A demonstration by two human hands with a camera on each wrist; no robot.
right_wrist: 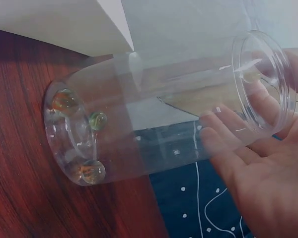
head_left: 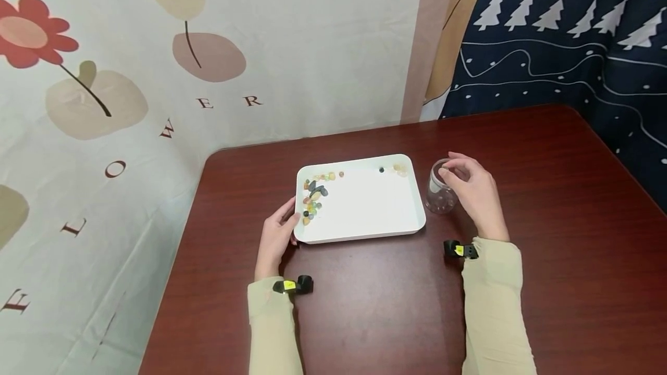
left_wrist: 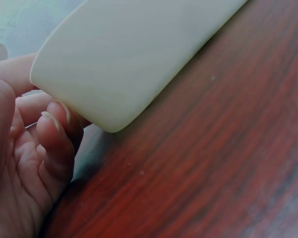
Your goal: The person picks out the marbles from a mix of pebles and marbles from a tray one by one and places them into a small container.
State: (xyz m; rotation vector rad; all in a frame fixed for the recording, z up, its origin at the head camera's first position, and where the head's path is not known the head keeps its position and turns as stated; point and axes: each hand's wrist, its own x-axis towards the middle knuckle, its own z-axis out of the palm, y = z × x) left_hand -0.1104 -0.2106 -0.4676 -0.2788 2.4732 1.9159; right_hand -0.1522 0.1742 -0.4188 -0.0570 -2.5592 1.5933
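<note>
My left hand point(head_left: 276, 237) grips the left edge of a white tray point(head_left: 365, 204), thumb at the rim; the left wrist view shows fingers point(left_wrist: 57, 144) curled at the tray's corner. On the tray, dark and coloured stones point(head_left: 315, 190) and marbles lie along the left side. To the tray's right stands a clear jar point(head_left: 440, 198) with several glass marbles point(right_wrist: 93, 172) at its bottom. My right hand point(head_left: 475, 192) is at the jar's mouth, pinching a small yellowish marble point(right_wrist: 252, 75) between thumb and forefinger, seen through the jar's neck. Its other fingers lie beside the jar wall.
A dark bead point(head_left: 381, 170) and pale yellowish pieces point(head_left: 399, 168) lie at the tray's far right corner. The red-brown table point(head_left: 365, 311) reaches back to a flower-printed curtain point(head_left: 312, 45) and a navy cloth with white trees point(head_left: 552, 62).
</note>
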